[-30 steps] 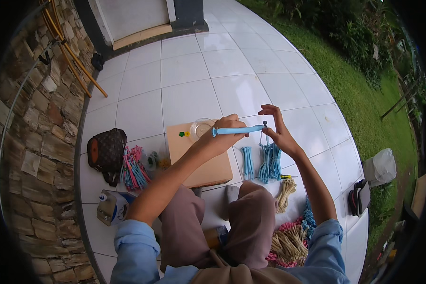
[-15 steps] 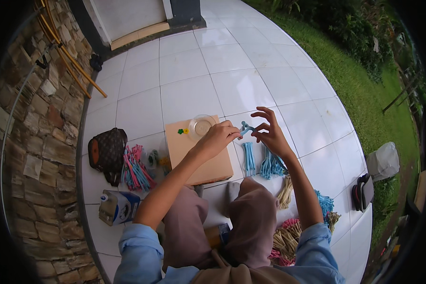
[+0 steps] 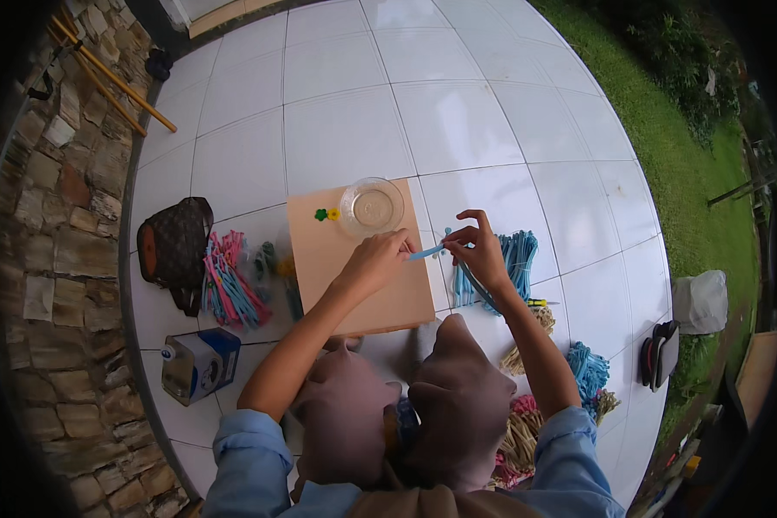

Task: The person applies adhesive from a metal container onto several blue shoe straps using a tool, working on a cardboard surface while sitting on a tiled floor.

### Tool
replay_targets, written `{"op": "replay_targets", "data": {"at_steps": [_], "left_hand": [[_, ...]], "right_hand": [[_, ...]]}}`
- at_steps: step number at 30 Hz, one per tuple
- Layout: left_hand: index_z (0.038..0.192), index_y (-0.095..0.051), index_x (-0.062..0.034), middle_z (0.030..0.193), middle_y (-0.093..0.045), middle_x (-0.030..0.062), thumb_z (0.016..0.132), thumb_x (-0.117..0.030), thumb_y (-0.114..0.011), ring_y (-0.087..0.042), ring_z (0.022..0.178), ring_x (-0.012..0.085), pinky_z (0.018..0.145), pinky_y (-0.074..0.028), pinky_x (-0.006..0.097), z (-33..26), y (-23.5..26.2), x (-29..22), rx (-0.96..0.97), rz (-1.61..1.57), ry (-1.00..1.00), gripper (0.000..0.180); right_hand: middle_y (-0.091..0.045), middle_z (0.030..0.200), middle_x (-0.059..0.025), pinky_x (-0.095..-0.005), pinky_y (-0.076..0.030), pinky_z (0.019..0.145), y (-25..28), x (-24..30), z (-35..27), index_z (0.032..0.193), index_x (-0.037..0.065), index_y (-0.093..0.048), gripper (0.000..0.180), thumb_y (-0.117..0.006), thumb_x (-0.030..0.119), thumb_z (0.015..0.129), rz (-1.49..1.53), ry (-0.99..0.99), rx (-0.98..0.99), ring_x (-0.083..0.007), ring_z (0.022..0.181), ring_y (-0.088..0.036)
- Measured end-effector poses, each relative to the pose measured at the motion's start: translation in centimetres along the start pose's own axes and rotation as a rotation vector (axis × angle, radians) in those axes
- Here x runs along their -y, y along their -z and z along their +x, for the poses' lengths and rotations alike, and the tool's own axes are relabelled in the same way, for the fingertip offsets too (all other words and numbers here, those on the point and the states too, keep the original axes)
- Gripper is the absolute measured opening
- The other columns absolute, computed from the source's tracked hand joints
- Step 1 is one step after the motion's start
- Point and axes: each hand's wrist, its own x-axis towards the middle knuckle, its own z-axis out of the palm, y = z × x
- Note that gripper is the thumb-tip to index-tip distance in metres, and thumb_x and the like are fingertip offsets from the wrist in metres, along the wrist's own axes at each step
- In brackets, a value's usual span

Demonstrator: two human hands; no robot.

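Note:
A light blue cord-like strip (image 3: 425, 252) runs between my two hands above the right part of a tan board (image 3: 319, 298). My left hand (image 3: 376, 263) pinches its left end. My right hand (image 3: 480, 254) pinches it farther along with thumb and index finger, the other fingers curled, and a tail of the strip hangs below toward the wrist. Small knots seem to show by the right fingertips, too small to make out. On the board stand a clear glass dish (image 3: 373, 205), a green flower-shaped piece (image 3: 321, 214) and a yellow one (image 3: 334, 214).
Blue strip bundles (image 3: 520, 259) lie right of the board, near a yellow-handled tool (image 3: 539, 302). Beige and pink bundles (image 3: 522, 432) are by my right knee. At left sit a brown bag (image 3: 177, 250), pink-and-blue strips (image 3: 233, 285) and a metal can (image 3: 200, 367).
The blue strip, bunched at my fingertips before, is now drawn out between my hands. Both hands sit slightly further left and nearer. My view has tilted, and the yellow-handled tool has come into sight.

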Motion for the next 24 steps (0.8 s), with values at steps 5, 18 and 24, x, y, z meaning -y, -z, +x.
{"op": "replay_targets", "data": {"at_steps": [5,18,24], "left_hand": [[0.091,-0.056,-0.0041,0.092,-0.058,0.0091,0.076,0.004,-0.054,-0.057,0.096,0.025,0.077,-0.047,0.035,-1.5,-2.9,4.6,-0.214,0.235,0.0,0.017],[0.116,-0.049,0.0048,0.124,-0.044,0.0163,0.074,0.003,-0.051,-0.039,0.121,0.0304,0.103,-0.033,0.042,-3.5,-5.4,5.8,-0.306,0.409,-0.265,0.042],[0.123,-0.044,0.0075,0.134,-0.038,0.018,0.083,-0.006,-0.05,-0.033,0.128,0.029,0.106,-0.029,0.041,-3.3,-6.1,6.4,-0.254,0.524,-0.247,0.043]], "right_hand": [[-0.066,0.074,-0.0154,-0.0264,-0.048,0.049,-3.7,-4.0,2.8,0.105,0.002,-0.035,0.043,-0.065,-0.002,0.074,0.012,-0.071,-0.064,-0.0175,0.055,-0.063],[-0.065,0.071,-0.0158,-0.0281,-0.049,0.049,-5.3,-3.8,3.7,0.105,0.002,-0.034,0.045,-0.064,-0.003,0.072,-0.119,-0.104,-0.13,-0.0206,0.054,-0.064],[-0.065,0.072,-0.0157,-0.0282,-0.048,0.048,-5.3,-2.4,4.3,0.106,0.001,-0.033,0.046,-0.063,-0.004,0.072,-0.152,-0.103,-0.094,-0.0219,0.053,-0.064]]}}
